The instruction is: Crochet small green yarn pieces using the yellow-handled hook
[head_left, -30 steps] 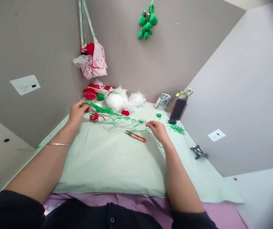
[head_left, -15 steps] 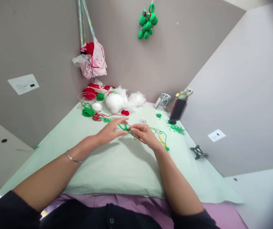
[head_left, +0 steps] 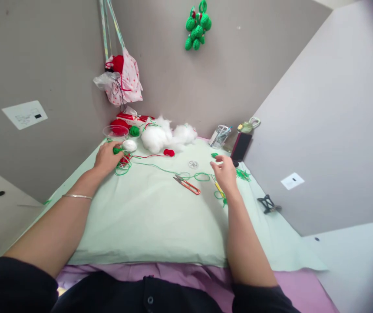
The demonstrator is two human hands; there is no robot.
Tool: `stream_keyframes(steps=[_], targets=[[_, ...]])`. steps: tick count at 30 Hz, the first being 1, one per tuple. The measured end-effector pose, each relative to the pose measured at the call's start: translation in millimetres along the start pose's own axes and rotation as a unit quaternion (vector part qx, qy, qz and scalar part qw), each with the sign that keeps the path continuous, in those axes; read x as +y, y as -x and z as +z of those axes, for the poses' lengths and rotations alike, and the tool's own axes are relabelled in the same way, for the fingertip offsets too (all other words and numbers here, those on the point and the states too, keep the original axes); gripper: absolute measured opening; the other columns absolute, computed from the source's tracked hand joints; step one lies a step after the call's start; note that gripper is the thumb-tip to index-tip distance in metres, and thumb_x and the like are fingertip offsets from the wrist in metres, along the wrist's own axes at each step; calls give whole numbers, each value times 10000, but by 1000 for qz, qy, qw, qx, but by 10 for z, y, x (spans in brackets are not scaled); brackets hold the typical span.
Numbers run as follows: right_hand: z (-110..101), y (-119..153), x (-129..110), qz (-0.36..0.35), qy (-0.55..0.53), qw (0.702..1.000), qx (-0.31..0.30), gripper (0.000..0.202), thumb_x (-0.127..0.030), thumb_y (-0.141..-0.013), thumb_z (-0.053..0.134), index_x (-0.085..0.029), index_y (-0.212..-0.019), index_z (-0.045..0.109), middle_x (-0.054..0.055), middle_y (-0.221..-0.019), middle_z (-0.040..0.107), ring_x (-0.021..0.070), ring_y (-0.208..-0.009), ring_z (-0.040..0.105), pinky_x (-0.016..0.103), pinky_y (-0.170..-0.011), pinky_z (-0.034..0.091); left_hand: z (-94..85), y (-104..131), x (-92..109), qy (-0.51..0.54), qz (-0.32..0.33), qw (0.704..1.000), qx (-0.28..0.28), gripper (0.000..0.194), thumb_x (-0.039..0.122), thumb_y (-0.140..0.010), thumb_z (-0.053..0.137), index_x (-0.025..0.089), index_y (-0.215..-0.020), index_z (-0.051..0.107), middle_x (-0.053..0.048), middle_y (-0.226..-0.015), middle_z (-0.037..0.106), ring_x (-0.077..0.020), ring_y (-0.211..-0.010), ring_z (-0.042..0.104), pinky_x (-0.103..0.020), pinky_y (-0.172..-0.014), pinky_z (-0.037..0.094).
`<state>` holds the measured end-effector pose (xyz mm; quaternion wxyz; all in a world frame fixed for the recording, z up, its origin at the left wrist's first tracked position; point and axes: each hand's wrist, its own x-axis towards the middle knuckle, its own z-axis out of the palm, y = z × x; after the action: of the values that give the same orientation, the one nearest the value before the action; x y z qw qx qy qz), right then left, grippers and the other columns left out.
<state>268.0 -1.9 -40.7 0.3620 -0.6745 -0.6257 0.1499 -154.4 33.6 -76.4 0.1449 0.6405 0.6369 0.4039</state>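
Note:
Over at the left, my left hand (head_left: 107, 157) has its fingers closed on the green yarn (head_left: 117, 150), beside a white ball (head_left: 129, 145) and tangled red yarn (head_left: 124, 160). My right hand (head_left: 226, 173) is raised a little above the cloth with thumb and fingers apart, holding nothing. Just beyond its fingertips lies a small green crocheted piece (head_left: 214, 155). Orange thread snips (head_left: 188, 185) rest on the cloth between the hands. A yellow-handled crochet hook (head_left: 219, 189) lies partly behind my right wrist, among loose green yarn.
White stuffing (head_left: 158, 135) sits at the back, with a small red piece (head_left: 169, 152) before it. A clear cup (head_left: 219, 137), a bottle (head_left: 247, 126) and a phone (head_left: 241, 147) stand at the back right. A black stand (head_left: 269, 204) is at the right edge.
My hands have moved apart, the left to the yarn pile and the right towards the green piece. The thread snips have left my right hand and lie on the cloth.

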Motion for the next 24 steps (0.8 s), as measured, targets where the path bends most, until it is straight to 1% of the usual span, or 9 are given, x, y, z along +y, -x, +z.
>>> stream_keyframes(steps=[2, 4, 6, 8, 11, 14, 16, 19, 24], targets=[[79, 127, -125, -39, 38, 994, -90, 231, -381, -924, 720, -191, -1052, 700, 59, -1061, 722, 198, -927, 676, 372, -863, 567, 108, 59, 77, -4, 28, 999, 29, 365, 209, -833, 588, 134, -1186, 638, -145, -1229, 655, -360, -1286, 467, -526, -1151, 300], [171, 250, -238, -68, 68, 976, -193, 208, -320, -770, 855, -206, -839, 696, 5, -798, 701, 166, -731, 620, 297, -722, 487, 247, 161, 217, 3, 70, 997, 25, 353, 217, -855, 575, 130, -1187, 658, -169, -1317, 621, -368, -1340, 447, -552, -1190, 272], [248, 347, -336, -89, 88, 956, -266, 220, -227, -694, 872, -210, -757, 662, -18, -711, 660, 145, -656, 560, 267, -641, 395, 390, 306, 396, 21, 124, 992, -19, 312, 255, -894, 556, 161, -1159, 691, -154, -1316, 638, -346, -1342, 481, -541, -1200, 298], [293, 416, -422, -109, 93, 936, -321, 183, -200, -712, 827, -209, -758, 650, -28, -686, 641, 131, -626, 530, 257, -612, 344, 520, 475, 589, 44, 180, 979, -82, 328, 302, -925, 554, 213, -1208, 694, -118, -1349, 647, -311, -1333, 522, -518, -1200, 336], [302, 480, -532, -144, 80, 912, -374, 77, -209, -785, 739, -204, -821, 671, -44, -660, 603, 116, -604, 494, 250, -600, 319, 659, 708, 836, 74, 256, 944, -193, 419, 345, -912, 633, 265, -1322, 662, -83, -1416, 646, -283, -1412, 482, -451, -1213, 346], [270, 510, -587, -171, 59, 899, -399, 60, -208, -845, 666, -197, -798, 701, -47, -643, 565, 108, -594, 448, 253, -600, 314, 711, 833, 970, 84, 294, 908, -288, 519, 341, -851, 732, 307, -1363, 649, -43, -1284, 732, -261, -1243, 611, -413, -1176, 377], [225, 507, -582, -176, 41, 895, -409, 81, -229, -857, 675, -203, -830, 747, -34, -692, 598, 110, -621, 469, 249, -610, 336, 701, 850, 991, 80, 291, 898, -319, 455, 358, -889, 693, 289, -1338, 672, -45, -1134, 769, -258, -1102, 656, -411, -1098, 425], [86, 474, -524, -166, 11, 905, -391, 163, -297, -870, 693, -229, -976, 798, 2, -839, 669, 129, -715, 548, 247, -655, 402, 654, 815, 962, 70, 273, 895, -344, 303, 421, -957, 591, 254, -1143, 762, -47, -965, 761, -245, -940, 668, -349, -902, 484], [-380, 398, -263, -119, -15, 946, -302, 300, -435, -893, 652, -208, -1025, 798, 72, -1015, 735, 188, -849, 657, 285, -716, 494, 558, 685, 833, 54, 230, 908, -346, 318, 426, -957, 537, 244, -835, 766, -10, -795, 736, -204, -734, 637, -286, -700, 444]])
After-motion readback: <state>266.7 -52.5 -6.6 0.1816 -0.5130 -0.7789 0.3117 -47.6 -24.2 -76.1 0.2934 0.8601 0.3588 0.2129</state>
